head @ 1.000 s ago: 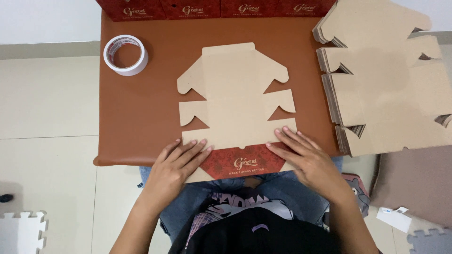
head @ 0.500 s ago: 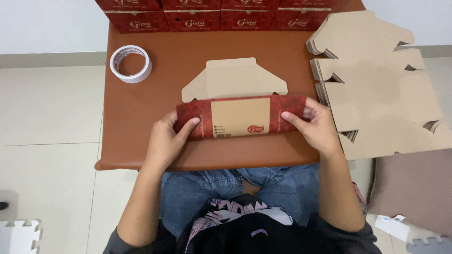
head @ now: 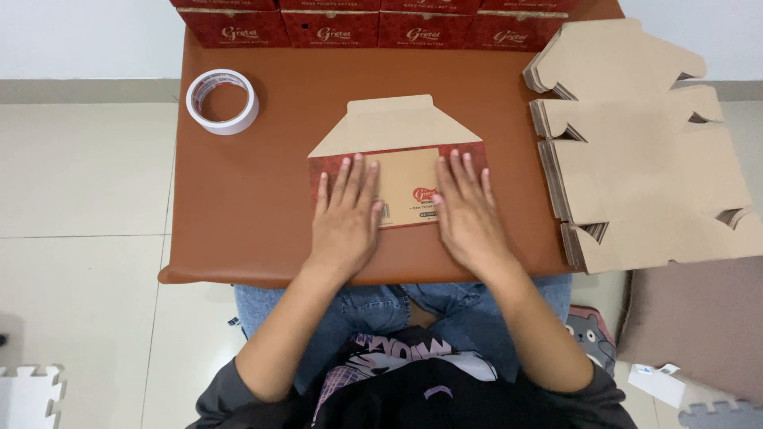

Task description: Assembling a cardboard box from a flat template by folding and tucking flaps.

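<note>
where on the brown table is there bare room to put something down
Bare patches on the brown table: left of the left hand, below the tape roll; and the strip between the folded carton and the row of red boxes. The right edge is crowded by the stack of flat cardboard blanks beside the right hand.

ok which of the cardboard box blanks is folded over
The blank under both hands: its red printed side shows. The stack at the right lies flat, plain brown.
</note>
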